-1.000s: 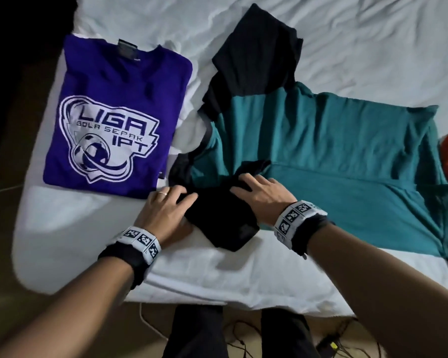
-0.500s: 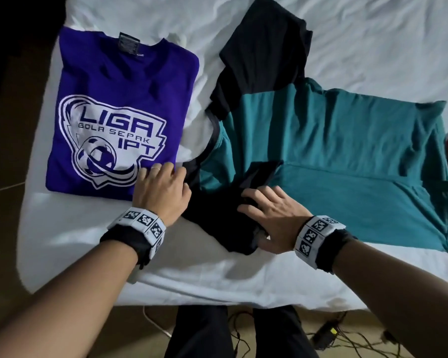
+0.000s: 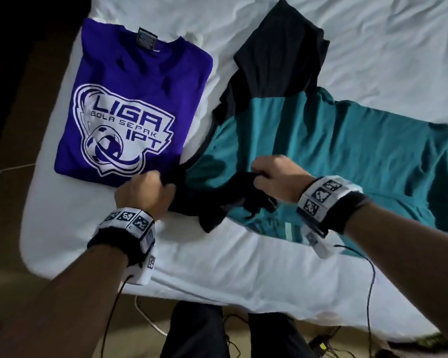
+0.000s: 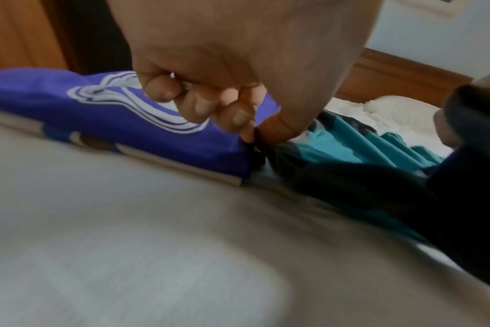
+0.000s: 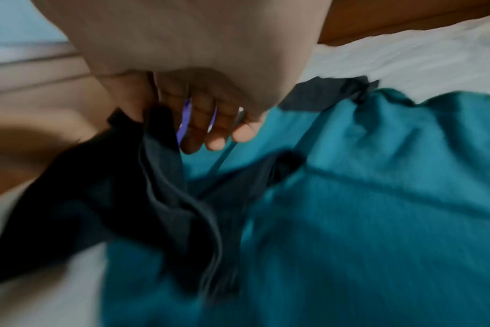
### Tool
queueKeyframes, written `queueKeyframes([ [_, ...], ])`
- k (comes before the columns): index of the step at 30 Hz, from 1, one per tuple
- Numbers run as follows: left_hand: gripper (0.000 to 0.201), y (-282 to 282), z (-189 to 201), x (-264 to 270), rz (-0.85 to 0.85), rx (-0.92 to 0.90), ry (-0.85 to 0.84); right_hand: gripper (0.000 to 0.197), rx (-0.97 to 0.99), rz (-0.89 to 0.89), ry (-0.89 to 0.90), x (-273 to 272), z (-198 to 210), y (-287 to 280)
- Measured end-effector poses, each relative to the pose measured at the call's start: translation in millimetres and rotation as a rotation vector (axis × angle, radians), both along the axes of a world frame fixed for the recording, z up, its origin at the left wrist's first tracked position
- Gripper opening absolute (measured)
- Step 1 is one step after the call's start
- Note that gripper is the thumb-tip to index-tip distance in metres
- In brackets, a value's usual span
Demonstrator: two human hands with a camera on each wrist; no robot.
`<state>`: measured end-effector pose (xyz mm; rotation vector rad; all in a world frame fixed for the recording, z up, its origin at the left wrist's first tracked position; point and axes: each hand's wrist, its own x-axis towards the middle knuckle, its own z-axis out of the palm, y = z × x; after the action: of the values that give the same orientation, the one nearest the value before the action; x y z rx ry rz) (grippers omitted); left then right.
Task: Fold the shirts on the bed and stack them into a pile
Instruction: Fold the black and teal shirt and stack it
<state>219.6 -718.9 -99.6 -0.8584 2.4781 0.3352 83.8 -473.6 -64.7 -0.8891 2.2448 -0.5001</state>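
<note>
From the head view, your left hand (image 3: 146,193) and right hand (image 3: 277,178) each pinch the dark near edge of the teal shirt (image 3: 347,151), which lies spread on the white bed (image 3: 373,34) just right of the folded purple shirt (image 3: 140,81). At your left wrist, thumb and fingers (image 4: 244,124) close tight on dark cloth beside the purple shirt's corner. At your right wrist, though blurred, the curled hand (image 5: 199,115) clamps the black sleeve (image 5: 160,177) above the teal cloth.
</note>
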Motion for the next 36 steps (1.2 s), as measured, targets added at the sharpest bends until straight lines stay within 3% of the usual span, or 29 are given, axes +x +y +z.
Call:
queueKeyframes([
  [2, 0.029, -1, 1, 3, 0.136, 0.056, -0.021, 0.015, 0.099, -0.161, 0.039, -39, 11, -9],
  [4, 0.024, 0, -1, 7, 0.266, 0.116, 0.008, 0.008, 0.036, -0.38, 0.151, -71, 8, -14],
  [6, 0.019, 3, -2, 12, 0.367, 0.15, 0.077, 0.025, -0.083, -0.529, 0.31, -85, -3, -14],
  [8, 0.019, 7, -6, 20, 0.412, 0.144, 0.205, 0.04, -0.138, -0.556, 0.441, -82, -14, -9],
  [11, 0.028, 17, -12, 29, 0.329, 0.157, 0.436, 0.034, -0.134, -0.434, 0.544, -62, -31, 3],
  [14, 0.039, 28, -19, 32, 0.156, 0.126, 0.324, 0.024, 0.007, -0.274, 0.457, -44, -46, 15],
  [16, 0.04, 32, -21, 30, 0.166, 0.107, 0.233, 0.019, 0.058, -0.331, 0.402, -33, -52, 26],
  [19, 0.034, 33, -28, 30, 0.208, 0.148, 0.261, 0.019, 0.006, -0.416, 0.429, -1, -54, 50],
  [22, 0.023, 32, -33, 28, 0.241, 0.279, 0.364, 0.027, -0.05, -0.103, 0.342, 55, -53, 73],
  [25, 0.015, 28, -23, 27, 0.344, 0.309, 0.518, 0.042, 0.105, 0.224, 0.324, 99, -59, 92],
  [27, 0.011, 24, -13, 29, 0.4, 0.289, 0.605, 0.04, 0.166, 0.203, 0.357, 110, -64, 94],
  [31, 0.005, 16, -21, 44, 0.523, 0.366, 0.622, 0.016, 0.132, 0.107, 0.426, 112, -67, 81],
  [36, 0.02, 20, -37, 48, 0.617, 0.509, 0.53, 0.021, 0.14, 0.136, 0.445, 112, -69, 80],
])
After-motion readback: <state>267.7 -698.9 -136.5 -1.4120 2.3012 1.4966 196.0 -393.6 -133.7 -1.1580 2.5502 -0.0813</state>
